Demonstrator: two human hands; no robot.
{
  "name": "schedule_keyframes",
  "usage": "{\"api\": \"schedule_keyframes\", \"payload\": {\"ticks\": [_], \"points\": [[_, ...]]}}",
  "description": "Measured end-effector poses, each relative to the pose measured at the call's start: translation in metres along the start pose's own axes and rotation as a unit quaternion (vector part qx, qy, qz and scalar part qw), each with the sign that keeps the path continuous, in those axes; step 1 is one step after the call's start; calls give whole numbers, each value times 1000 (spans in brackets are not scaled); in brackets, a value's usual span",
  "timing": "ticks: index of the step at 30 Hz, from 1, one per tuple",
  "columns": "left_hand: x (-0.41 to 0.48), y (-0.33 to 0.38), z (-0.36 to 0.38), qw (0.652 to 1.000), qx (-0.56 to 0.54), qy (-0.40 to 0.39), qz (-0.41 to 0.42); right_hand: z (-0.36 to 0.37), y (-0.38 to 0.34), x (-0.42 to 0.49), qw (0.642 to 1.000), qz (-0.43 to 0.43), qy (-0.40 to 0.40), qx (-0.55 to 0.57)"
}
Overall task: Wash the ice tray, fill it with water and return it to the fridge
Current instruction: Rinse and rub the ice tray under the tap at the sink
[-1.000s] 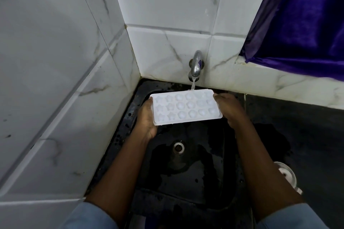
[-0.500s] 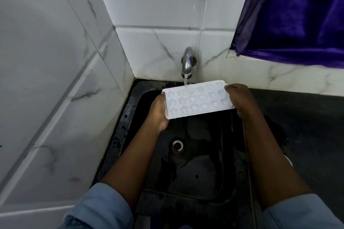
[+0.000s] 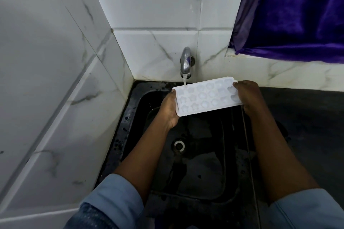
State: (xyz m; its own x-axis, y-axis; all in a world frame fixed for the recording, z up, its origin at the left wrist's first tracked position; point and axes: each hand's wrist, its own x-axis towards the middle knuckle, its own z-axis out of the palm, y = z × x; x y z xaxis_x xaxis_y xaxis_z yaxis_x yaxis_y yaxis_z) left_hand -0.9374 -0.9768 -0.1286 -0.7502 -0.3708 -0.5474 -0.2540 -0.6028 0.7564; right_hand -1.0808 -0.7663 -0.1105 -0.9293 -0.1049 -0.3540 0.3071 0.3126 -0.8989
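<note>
A white ice tray [image 3: 207, 95] with star and round moulds is held level over the black sink [image 3: 201, 182], cavities facing up. My left hand [image 3: 168, 109] grips its left short end and my right hand [image 3: 247, 95] grips its right short end. A chrome tap [image 3: 185, 62] on the back wall runs a thin stream of water that lands on the tray's far left corner.
White marble-look tiled walls close in at the left and back. The sink drain [image 3: 179, 145] lies below the tray. A dark wet counter [image 3: 307, 122] extends to the right. A purple curtain [image 3: 297, 11] hangs at the upper right.
The tray has shifted to the right under the tap, so the stream now hits its far left corner instead of the middle of the far edge. Both hands keep their grip.
</note>
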Motion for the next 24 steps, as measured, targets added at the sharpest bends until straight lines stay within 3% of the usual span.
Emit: {"api": "schedule_keyframes", "payload": {"ticks": [11,18,24], "points": [[1,41,-43,998,-22,10,51,61,-26,-13,996,-51,-55,46],[-4,59,-89,994,-32,89,57,102,-16,-29,990,-42,-118,68],[-23,63,-115,993,-27,108,50,129,-4,-41,987,-52,-133,71]]}}
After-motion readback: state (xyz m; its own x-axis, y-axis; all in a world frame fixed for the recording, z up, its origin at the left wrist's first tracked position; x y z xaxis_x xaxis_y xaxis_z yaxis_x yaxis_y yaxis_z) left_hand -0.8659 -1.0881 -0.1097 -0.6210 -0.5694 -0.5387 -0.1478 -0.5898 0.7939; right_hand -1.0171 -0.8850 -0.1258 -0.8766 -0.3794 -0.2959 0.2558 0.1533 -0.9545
